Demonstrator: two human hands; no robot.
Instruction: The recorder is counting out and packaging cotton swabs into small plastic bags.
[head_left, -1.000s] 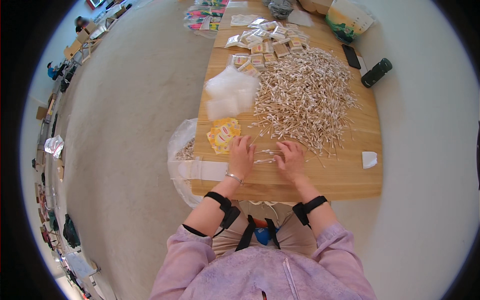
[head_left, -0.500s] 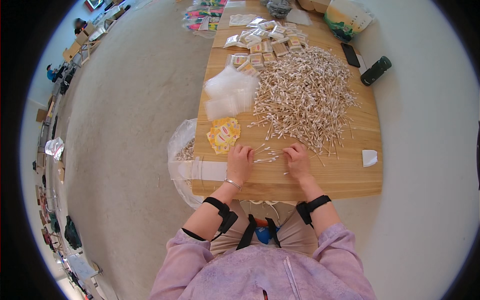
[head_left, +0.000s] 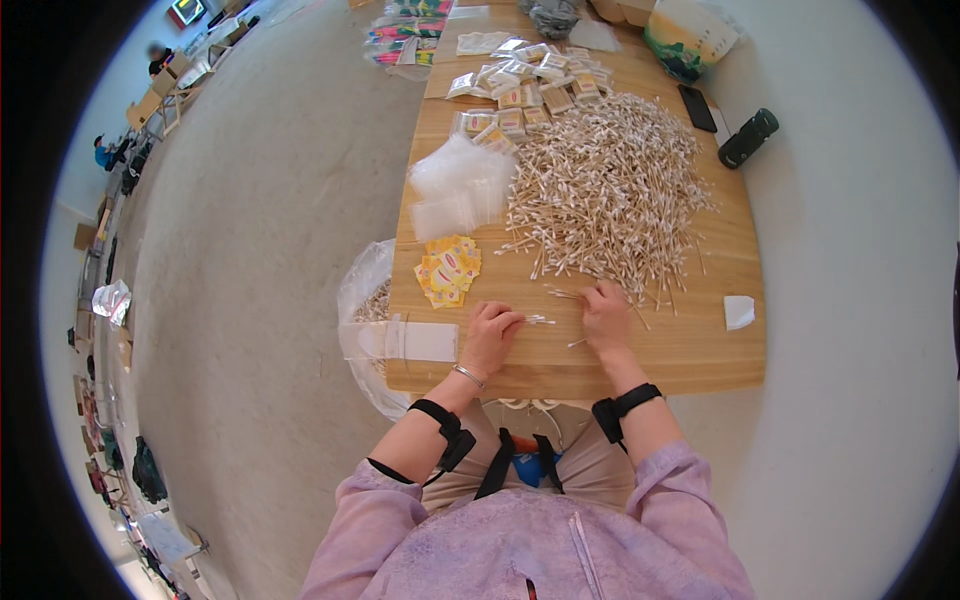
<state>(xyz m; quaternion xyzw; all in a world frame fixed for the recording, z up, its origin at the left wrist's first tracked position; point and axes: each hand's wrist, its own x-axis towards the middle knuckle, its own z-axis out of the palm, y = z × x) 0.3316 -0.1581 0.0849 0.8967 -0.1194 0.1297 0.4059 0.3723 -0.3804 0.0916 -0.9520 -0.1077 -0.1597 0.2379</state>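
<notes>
My left hand (head_left: 489, 337) is closed in a pinch on a few cotton swabs (head_left: 541, 320), whose white tips point right. To its right, my right hand (head_left: 607, 318) is closed around the ends of several other cotton swabs (head_left: 563, 292), which stick out to the left. One loose swab (head_left: 577, 343) lies on the wood beside that hand. Just beyond my right hand rises a large heap of cotton swabs (head_left: 610, 190) with wooden sticks. Small yellow printed cards (head_left: 449, 272) lie in a pile beyond my left hand.
Clear plastic bags (head_left: 455, 180) lie on the wooden table (head_left: 660, 365), with filled swab packets (head_left: 525, 85) farther back. At the right are a phone (head_left: 697, 107), a dark bottle (head_left: 748, 138) and a white paper piece (head_left: 739, 312). A plastic bag of swabs (head_left: 366, 270) hangs at the left edge.
My left hand has moved slightly right and down and now grips the swabs that lay between the hands. My right hand has shifted a little right, with swabs in its fingers.
</notes>
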